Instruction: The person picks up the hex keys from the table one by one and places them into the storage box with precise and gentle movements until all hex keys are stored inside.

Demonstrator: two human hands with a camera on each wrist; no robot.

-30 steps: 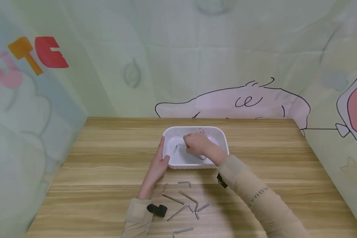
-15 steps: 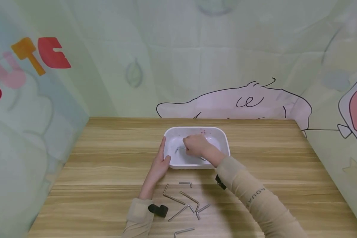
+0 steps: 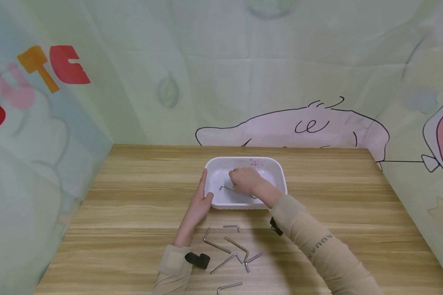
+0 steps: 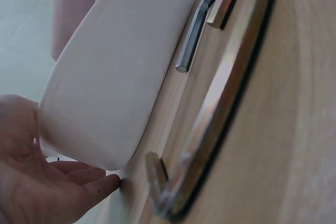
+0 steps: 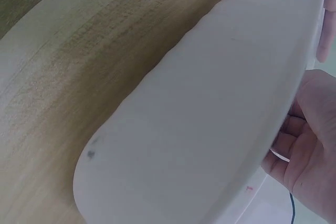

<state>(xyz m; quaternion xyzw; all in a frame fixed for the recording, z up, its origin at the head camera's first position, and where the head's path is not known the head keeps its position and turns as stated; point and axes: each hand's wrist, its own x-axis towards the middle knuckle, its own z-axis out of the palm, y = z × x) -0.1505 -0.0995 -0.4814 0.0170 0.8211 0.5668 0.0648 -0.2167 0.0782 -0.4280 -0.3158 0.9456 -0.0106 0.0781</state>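
Note:
A white plastic tray (image 3: 240, 206) rests on the wooden table. My left hand (image 3: 199, 205) holds its left end, thumb by the near corner and fingers along the outer side; the left wrist view shows that hand (image 4: 42, 187) against the tray wall (image 4: 115, 66). Inside the tray my right hand (image 3: 245, 180) has curled fingers over a silver hex key (image 3: 227, 188) low near the tray floor. Its fingertips are hidden from above. In the right wrist view, the tray wall (image 5: 199, 93) covers the key and part of the right hand (image 5: 310, 156).
Several loose hex keys lie on the table (image 3: 140, 221) in front of the tray: a small silver one (image 3: 231, 226), bronze-coloured ones (image 3: 216, 246), and further silver ones such as the nearest (image 3: 230, 285). A printed cloth backdrop (image 3: 221, 102) rises behind the table.
The hex key's left end in the tray has come down, and the key now lies flatter. My right hand has barely shifted, and my left hand stays on the tray.

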